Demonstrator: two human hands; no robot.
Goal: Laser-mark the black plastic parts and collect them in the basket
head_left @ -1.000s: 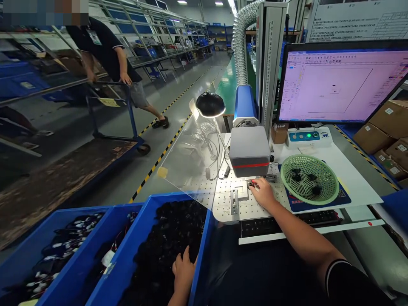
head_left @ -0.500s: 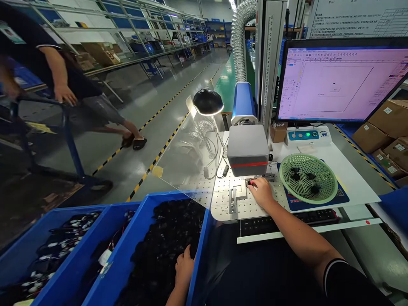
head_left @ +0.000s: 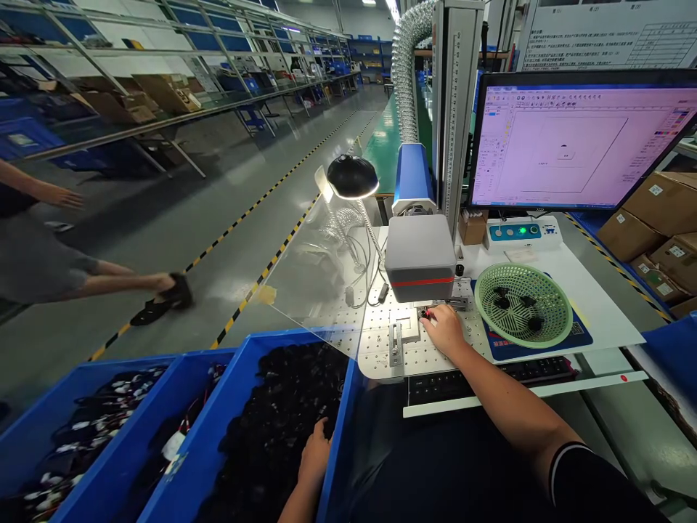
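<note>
My right hand is closed on a small black and red part at the fixture on the perforated metal plate, just below the grey machine head. My left hand rests at the right side of a blue bin, among many small black parts; its fingertips are partly hidden, and what they hold, if anything, cannot be made out. A green basket with several black parts stands to the right of my right hand.
A black lamp and clear sheet stand left of the machine. A keyboard lies below the plate, a monitor behind. At far left a person walks past blue bins.
The person at the left has moved further left, and the cart is out of view. My left hand has shifted slightly in the bin. My right hand stays at the fixture.
</note>
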